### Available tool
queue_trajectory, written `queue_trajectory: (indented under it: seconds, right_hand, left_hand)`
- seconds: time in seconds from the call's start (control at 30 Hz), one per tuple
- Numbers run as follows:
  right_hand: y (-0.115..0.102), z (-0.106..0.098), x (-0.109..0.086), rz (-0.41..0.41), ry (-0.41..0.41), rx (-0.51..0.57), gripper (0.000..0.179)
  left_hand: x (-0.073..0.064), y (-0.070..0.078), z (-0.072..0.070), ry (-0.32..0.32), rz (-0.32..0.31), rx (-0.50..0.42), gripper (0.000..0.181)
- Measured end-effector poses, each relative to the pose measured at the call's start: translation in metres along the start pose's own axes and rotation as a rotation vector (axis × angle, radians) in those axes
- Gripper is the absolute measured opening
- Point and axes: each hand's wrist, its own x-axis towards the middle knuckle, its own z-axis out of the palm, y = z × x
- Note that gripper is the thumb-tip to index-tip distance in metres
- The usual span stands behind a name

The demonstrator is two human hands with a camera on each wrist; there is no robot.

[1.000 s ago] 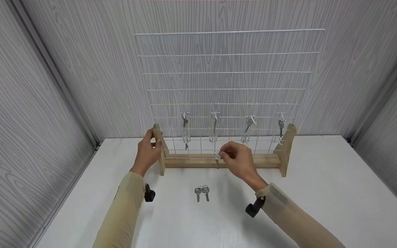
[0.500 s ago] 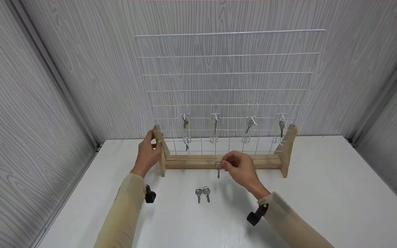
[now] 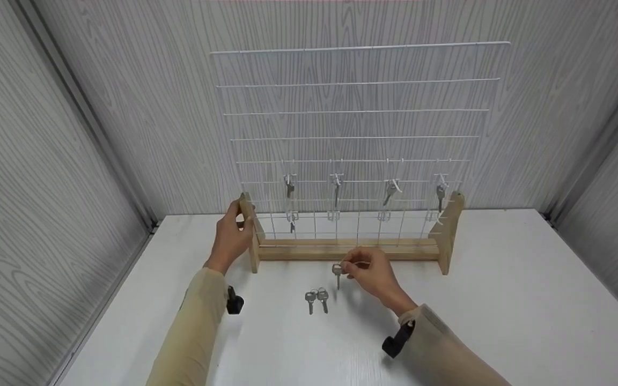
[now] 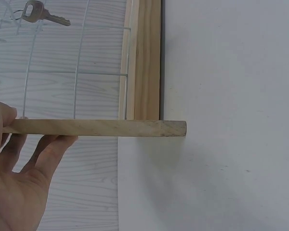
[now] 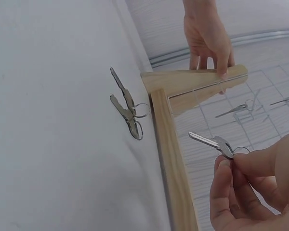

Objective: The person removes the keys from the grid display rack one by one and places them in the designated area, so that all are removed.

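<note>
My right hand [image 3: 376,276] pinches a silver key [image 5: 220,144] by its ring between thumb and fingertips, in front of the rack's wooden base bar. The key hangs with its blade down, clear of the wire. My left hand [image 3: 231,238] grips the left wooden side panel [image 4: 96,127] of the rack, thumb on one side and fingers on the other. Two loose keys [image 3: 317,300] with rings lie side by side on the white table, just left of the held key. Several keys [image 3: 389,188] hang from white hooks on the wire grid [image 3: 357,110].
A wooden bar [image 3: 298,252] joins the left panel to the right side panel [image 3: 448,230]. The lower row of hooks [image 3: 384,216] has one key [image 3: 292,226] at its left end. Grey wood-grain walls [image 3: 137,96] enclose the white table [image 3: 502,300].
My right hand has come down and toward me from the lower grid, bringing the key along. The left hand keeps its grip on the side panel.
</note>
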Motion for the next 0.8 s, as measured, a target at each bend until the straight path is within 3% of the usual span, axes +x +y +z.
queue_trajectory:
  seconds: [0.4,0.8]
  right_hand:
    - [0.014,0.009,-0.002,0.121,-0.090,0.006,0.007]
    - [0.019,0.013,-0.006,0.096,-0.131,-0.105,0.004]
  left_hand:
    - [0.001,0.002,-0.001,0.002,0.008,-0.003,0.056]
    - [0.000,0.000,-0.001,-0.007,-0.012,-0.002,0.054]
